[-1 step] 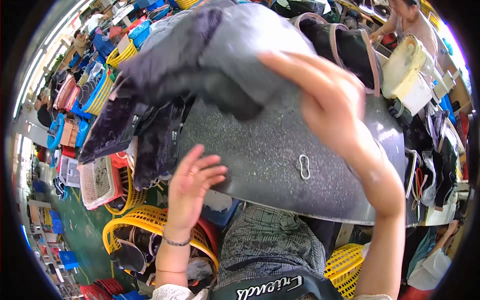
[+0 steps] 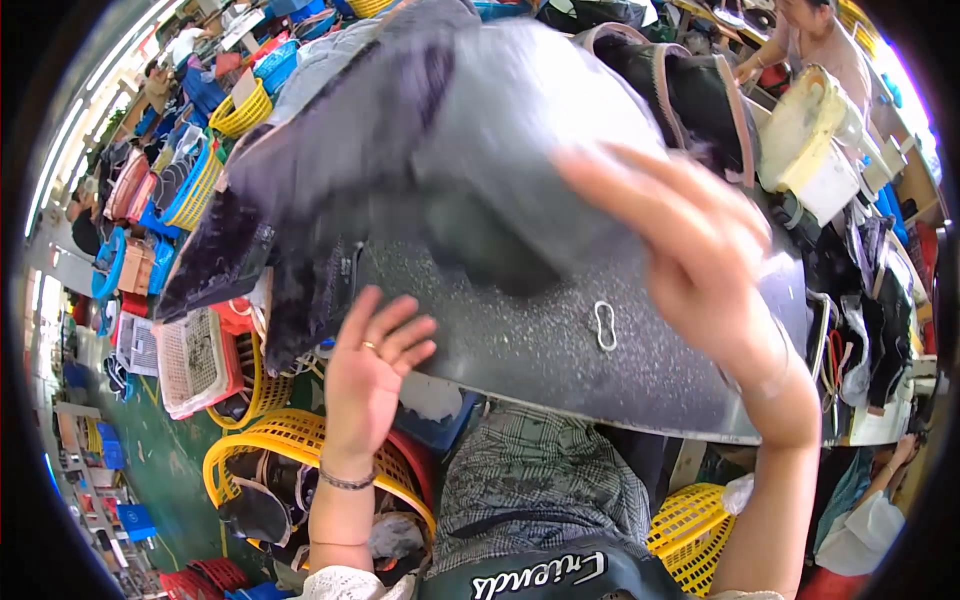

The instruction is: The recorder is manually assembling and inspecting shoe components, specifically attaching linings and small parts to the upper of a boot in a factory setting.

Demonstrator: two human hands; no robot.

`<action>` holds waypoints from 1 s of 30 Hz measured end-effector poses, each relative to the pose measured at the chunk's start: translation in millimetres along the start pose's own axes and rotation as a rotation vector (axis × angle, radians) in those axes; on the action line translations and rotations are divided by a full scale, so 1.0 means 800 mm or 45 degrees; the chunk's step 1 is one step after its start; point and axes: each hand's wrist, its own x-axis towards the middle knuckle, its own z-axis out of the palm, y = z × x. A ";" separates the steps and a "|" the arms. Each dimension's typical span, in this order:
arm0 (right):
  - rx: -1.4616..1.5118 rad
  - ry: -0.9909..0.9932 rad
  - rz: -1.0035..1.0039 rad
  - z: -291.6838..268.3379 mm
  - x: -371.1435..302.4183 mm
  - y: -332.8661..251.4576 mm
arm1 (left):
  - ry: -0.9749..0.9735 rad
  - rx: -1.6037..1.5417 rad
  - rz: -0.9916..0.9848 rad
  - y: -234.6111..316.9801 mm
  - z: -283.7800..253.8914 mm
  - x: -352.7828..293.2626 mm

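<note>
Left hand (image 2: 368, 378) raised, fingers (image 2: 385, 318) parted; right hand (image 2: 690, 235) higher, blurred.

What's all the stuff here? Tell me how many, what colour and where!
Tabletop: one, dark grey, centre
Blurred piece: seemingly one, grey and purple, top centre
Loop: one, white, on tabletop
Baskets: several, yellow, left and lower right
Dark pieces: several, black with pink, upper right
Container: one, cream, upper right
People: several, mixed clothes, background
Clutter: uncountable, many colours, around
Left hand: one, bare, left
Right hand: one, bare, right
</note>
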 end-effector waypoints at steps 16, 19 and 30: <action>0.761 -0.828 0.542 -0.037 -0.411 -0.169 | -0.121 -0.419 -0.297 -0.074 0.053 -0.131; 0.902 -0.981 0.545 -0.027 -0.400 -0.155 | -0.524 0.345 -0.312 -0.083 0.065 -0.130; 1.890 0.316 1.408 0.007 -0.245 -0.162 | -0.430 -0.109 -0.513 -0.069 0.149 -0.085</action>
